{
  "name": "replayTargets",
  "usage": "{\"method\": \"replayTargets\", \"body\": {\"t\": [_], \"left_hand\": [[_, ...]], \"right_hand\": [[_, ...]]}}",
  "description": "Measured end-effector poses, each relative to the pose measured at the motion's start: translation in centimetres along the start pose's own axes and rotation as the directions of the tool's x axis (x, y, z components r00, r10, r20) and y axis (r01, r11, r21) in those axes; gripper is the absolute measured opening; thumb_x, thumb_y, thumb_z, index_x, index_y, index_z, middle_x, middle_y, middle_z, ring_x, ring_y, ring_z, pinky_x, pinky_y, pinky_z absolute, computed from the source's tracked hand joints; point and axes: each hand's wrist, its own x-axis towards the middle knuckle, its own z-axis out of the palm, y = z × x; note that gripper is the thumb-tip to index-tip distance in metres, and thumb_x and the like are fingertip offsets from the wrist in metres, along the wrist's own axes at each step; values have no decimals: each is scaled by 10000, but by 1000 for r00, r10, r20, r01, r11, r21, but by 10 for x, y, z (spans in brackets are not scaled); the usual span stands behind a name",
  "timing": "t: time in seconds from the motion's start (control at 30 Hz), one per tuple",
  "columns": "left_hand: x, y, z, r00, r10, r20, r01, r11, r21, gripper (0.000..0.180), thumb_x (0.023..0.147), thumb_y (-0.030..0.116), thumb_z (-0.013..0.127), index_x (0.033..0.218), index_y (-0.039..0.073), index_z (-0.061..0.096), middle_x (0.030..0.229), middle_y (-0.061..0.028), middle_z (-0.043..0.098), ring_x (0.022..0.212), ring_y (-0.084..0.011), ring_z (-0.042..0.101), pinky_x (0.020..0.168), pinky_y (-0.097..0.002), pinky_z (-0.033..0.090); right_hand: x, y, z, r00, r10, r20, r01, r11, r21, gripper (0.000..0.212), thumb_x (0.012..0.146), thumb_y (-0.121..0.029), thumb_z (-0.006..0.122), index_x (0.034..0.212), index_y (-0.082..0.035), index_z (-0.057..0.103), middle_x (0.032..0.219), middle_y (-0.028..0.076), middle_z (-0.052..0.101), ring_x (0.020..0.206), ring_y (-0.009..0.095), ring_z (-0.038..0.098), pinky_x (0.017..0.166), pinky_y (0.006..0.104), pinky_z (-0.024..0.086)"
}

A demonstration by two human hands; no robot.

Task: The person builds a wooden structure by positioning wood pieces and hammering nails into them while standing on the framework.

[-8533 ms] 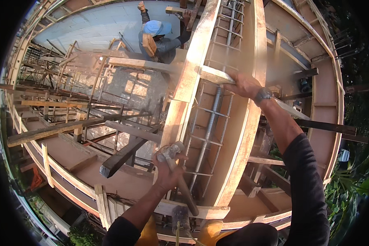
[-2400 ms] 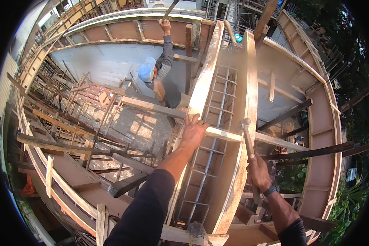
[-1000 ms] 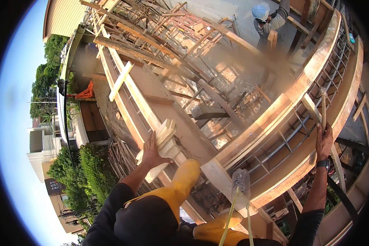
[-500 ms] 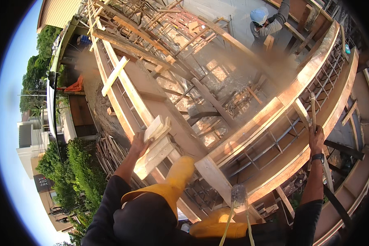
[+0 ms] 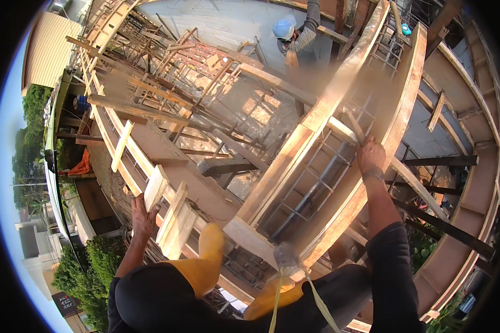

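Observation:
My left hand (image 5: 144, 217) is closed on the lower end of a short wooden board (image 5: 156, 186), over the left formwork beam. Beside it, more short boards (image 5: 178, 225) lie stacked across the beam, close to my yellow rubber boot (image 5: 210, 250). My right hand (image 5: 371, 156) is closed around a slim wooden stick (image 5: 355, 126), resting at the outer board (image 5: 395, 130) of the curved formwork on the right. The stick's far end is blurred, so I cannot tell if it is a tool handle. Steel rebar (image 5: 311, 186) runs inside that formwork.
A worker in a blue helmet (image 5: 284, 29) stands at the far wall. Dark props (image 5: 228, 165) and scaffold timbers cross the deep space below. A clear plastic container (image 5: 286, 255) hangs on yellowish straps between my legs. Another wooden crosspiece (image 5: 343, 130) spans the right formwork.
My view has swung, so the scene sits further left. My left hand now holds one short board apart from the stack. In my right hand the stick has tilted leftward.

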Motion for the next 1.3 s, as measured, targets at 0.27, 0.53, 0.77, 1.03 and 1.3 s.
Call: {"method": "replayTargets", "body": {"t": [0.27, 0.53, 0.77, 1.03, 1.3], "left_hand": [[100, 173, -33, 947, 249, 205, -211, 959, -189, 912, 862, 652, 719, 1350, -80, 482, 1164, -273, 574, 1118, -438, 578, 976, -506, 461], [234, 327, 44, 781, 590, 207, -558, 807, -195, 844, 932, 498, 708, 1485, -42, 369, 1297, -264, 511, 1241, -451, 478, 1072, -554, 366], [333, 466, 164, 807, 572, 145, -481, 781, -398, 856, 911, 451, 756, 1508, -15, 356, 1315, -236, 507, 1260, -428, 483, 1072, -554, 369], [362, 525, 219, 795, 592, 132, -446, 719, -533, 880, 807, 385, 871, 1507, 58, 449, 1318, -189, 502, 1246, -399, 481, 1067, -517, 389], [422, 536, 217, 787, 612, 82, -472, 682, -559, 912, 747, 435, 900, 1471, 41, 510, 1315, -188, 501, 1235, -402, 499, 1068, -523, 409]], "right_hand": [[8, 0, -14, 986, 94, 138, -109, 988, 112, 497, 862, -430, 786, 1118, -29, 640, 1071, 173, 706, 1033, 331, 701, 889, 433, 555], [9, 11, -19, 986, 122, 112, -137, 982, 132, 498, 819, -426, 809, 1125, -65, 655, 1070, 135, 711, 1051, 302, 681, 934, 427, 504], [10, 8, -25, 989, 107, 99, -131, 951, 281, 453, 808, -375, 829, 1097, -74, 653, 1033, 116, 677, 1040, 310, 642, 938, 444, 477], [1, 23, -13, 997, 64, 47, -76, 939, 334, 508, 815, -487, 804, 1060, -72, 645, 994, 111, 652, 973, 328, 611, 909, 453, 457], [5, 22, 8, 992, 122, 10, -120, 948, 295, 537, 681, -460, 886, 1000, -86, 669, 954, 97, 661, 963, 328, 639, 906, 465, 466]]}}
